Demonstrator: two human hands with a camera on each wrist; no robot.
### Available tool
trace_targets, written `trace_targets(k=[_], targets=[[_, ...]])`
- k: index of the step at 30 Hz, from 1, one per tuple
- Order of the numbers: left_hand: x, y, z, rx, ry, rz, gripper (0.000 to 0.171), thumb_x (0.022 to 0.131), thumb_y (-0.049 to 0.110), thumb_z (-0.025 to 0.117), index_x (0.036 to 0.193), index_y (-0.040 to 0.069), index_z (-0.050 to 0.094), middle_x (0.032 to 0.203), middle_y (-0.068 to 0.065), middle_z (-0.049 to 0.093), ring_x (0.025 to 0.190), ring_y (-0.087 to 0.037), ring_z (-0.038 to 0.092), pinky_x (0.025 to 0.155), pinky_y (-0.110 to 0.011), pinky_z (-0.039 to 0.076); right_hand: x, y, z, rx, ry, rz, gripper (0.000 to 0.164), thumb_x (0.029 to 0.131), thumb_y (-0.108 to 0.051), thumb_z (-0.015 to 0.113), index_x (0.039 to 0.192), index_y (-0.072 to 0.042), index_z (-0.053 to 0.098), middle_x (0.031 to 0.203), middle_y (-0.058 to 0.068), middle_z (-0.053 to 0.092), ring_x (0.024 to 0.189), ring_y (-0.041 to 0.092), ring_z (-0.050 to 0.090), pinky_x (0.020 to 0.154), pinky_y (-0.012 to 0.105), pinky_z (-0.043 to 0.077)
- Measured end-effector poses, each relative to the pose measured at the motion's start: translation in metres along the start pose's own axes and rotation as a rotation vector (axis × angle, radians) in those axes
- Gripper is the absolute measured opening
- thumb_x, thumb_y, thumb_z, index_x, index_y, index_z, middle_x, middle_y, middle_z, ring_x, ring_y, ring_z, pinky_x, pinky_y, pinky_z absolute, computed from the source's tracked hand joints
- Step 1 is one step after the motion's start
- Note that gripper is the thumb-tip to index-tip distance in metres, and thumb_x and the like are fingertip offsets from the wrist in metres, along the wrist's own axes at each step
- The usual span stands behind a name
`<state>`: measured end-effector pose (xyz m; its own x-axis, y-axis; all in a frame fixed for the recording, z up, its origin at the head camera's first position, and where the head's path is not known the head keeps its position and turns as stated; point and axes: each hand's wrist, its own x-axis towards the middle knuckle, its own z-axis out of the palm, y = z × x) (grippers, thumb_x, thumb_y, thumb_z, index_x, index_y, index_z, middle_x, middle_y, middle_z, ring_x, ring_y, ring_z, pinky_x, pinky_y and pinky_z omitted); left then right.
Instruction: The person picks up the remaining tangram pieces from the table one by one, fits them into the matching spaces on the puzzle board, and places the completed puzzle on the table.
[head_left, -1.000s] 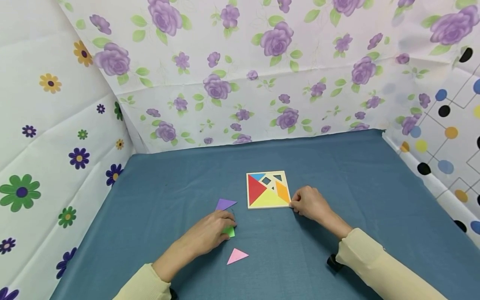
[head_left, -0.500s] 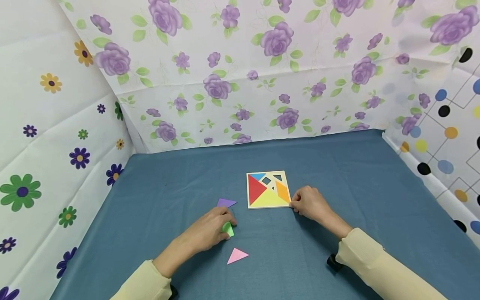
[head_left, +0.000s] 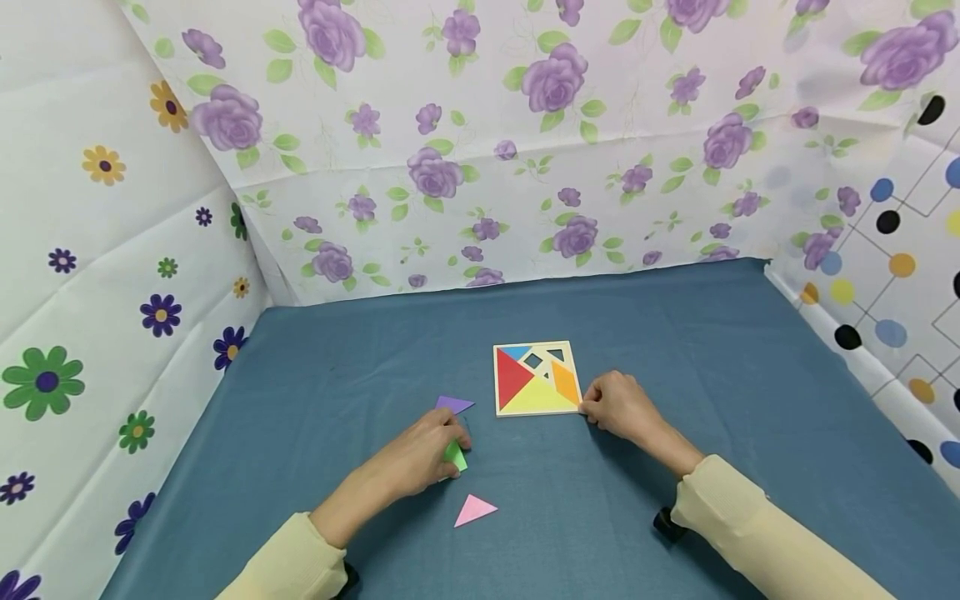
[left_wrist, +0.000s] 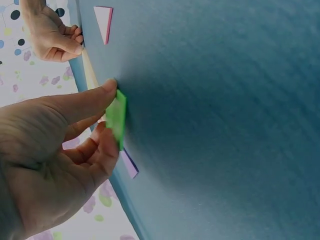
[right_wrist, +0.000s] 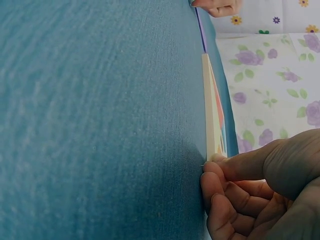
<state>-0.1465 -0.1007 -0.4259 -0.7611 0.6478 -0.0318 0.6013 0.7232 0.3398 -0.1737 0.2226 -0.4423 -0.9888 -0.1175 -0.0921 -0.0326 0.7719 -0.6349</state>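
Observation:
My left hand (head_left: 416, 454) pinches a green tangram piece (left_wrist: 116, 117) between thumb and fingers; in the left wrist view it stands tilted on edge, just above or on the cloth. My right hand (head_left: 622, 408) grips the near right corner of the wooden tangram board (head_left: 536, 412) with thumb and forefinger. Red, yellow, orange and blue pieces lie in the board, and bare cut-outs show at its upper right. A purple triangle (head_left: 453, 404) lies just beyond my left hand, partly covered by it. Nearer to me lies a pink triangle (head_left: 475, 510), touched by neither hand.
A blue-grey cloth (head_left: 360, 358) covers the table. Behind it hangs a white sheet with purple roses (head_left: 435, 172). A flowered sheet (head_left: 112, 317) borders the left side and a dotted sheet (head_left: 892, 317) the right.
The green piece has tilted up in my left hand, which has shifted very slightly. My right hand and the board have stayed in place.

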Motion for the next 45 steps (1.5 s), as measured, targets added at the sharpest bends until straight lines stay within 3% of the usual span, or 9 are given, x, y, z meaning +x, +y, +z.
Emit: trace_targets(k=[4, 8, 14, 20, 32, 37, 45], targets=[[0.001, 0.001, -0.003, -0.008, -0.038, -0.047, 0.029, 0.082, 0.009, 0.089, 0.108, 0.008, 0.079, 0.103, -0.002, 0.055, 0.093, -0.017, 0.053, 0.082, -0.035, 0.053, 0.0, 0.001, 0.001, 0.004, 0.003, -0.013, 0.012, 0.093, -0.004, 0.075, 0.081, -0.003, 0.077, 0.065, 0.002, 0.066, 0.056, 0.014, 0.062, 0.052, 0.03, 0.052], [-0.002, 0.0, -0.005, -0.025, -0.031, -0.043, 0.026, 0.082, 0.011, 0.089, 0.106, 0.008, 0.08, 0.102, -0.002, 0.053, 0.093, -0.017, 0.052, 0.08, -0.034, 0.052, 0.0, 0.002, 0.001, 0.013, 0.003, -0.019, 0.012, 0.093, -0.004, 0.074, 0.081, -0.003, 0.077, 0.065, 0.002, 0.066, 0.057, 0.014, 0.062, 0.052, 0.03, 0.052], [-0.007, -0.005, -0.006, -0.053, 0.033, 0.011, 0.021, 0.081, 0.012, 0.09, 0.099, 0.008, 0.079, 0.098, 0.0, 0.049, 0.088, -0.015, 0.05, 0.075, -0.029, 0.05, 0.0, 0.002, 0.0, 0.012, 0.001, -0.011, 0.012, 0.093, -0.004, 0.075, 0.081, -0.003, 0.077, 0.066, 0.002, 0.066, 0.057, 0.014, 0.062, 0.052, 0.03, 0.052], [-0.009, -0.008, -0.006, -0.048, 0.079, 0.073, 0.017, 0.08, 0.012, 0.09, 0.093, 0.009, 0.078, 0.098, 0.002, 0.051, 0.091, -0.016, 0.052, 0.079, -0.031, 0.052, 0.0, 0.002, 0.0, 0.005, 0.006, -0.011, 0.012, 0.093, -0.004, 0.075, 0.081, -0.003, 0.078, 0.065, 0.002, 0.066, 0.057, 0.014, 0.062, 0.052, 0.03, 0.052], [-0.012, -0.014, -0.021, -0.058, 0.032, 0.226, 0.01, 0.083, 0.008, 0.086, 0.087, 0.012, 0.079, 0.09, 0.004, 0.061, 0.083, -0.011, 0.059, 0.075, -0.025, 0.054, 0.002, 0.0, 0.0, 0.011, -0.006, 0.01, 0.011, 0.093, -0.005, 0.075, 0.082, -0.003, 0.077, 0.066, 0.002, 0.066, 0.057, 0.014, 0.061, 0.052, 0.03, 0.052], [-0.013, -0.014, -0.03, -0.044, 0.013, 0.239, 0.008, 0.086, 0.007, 0.083, 0.088, 0.013, 0.078, 0.088, 0.008, 0.064, 0.084, -0.01, 0.06, 0.076, -0.025, 0.054, 0.002, 0.0, 0.0, 0.014, -0.013, 0.01, 0.011, 0.093, -0.004, 0.075, 0.082, -0.003, 0.077, 0.066, 0.002, 0.066, 0.057, 0.014, 0.061, 0.052, 0.029, 0.051], [-0.006, -0.014, -0.04, 0.019, 0.11, 0.235, 0.011, 0.088, 0.005, 0.081, 0.094, 0.012, 0.077, 0.093, 0.006, 0.07, 0.087, -0.013, 0.061, 0.077, -0.03, 0.055, 0.001, 0.001, 0.0, 0.018, -0.01, 0.019, 0.011, 0.093, -0.005, 0.075, 0.082, -0.003, 0.077, 0.066, 0.002, 0.066, 0.056, 0.015, 0.06, 0.052, 0.029, 0.051]])
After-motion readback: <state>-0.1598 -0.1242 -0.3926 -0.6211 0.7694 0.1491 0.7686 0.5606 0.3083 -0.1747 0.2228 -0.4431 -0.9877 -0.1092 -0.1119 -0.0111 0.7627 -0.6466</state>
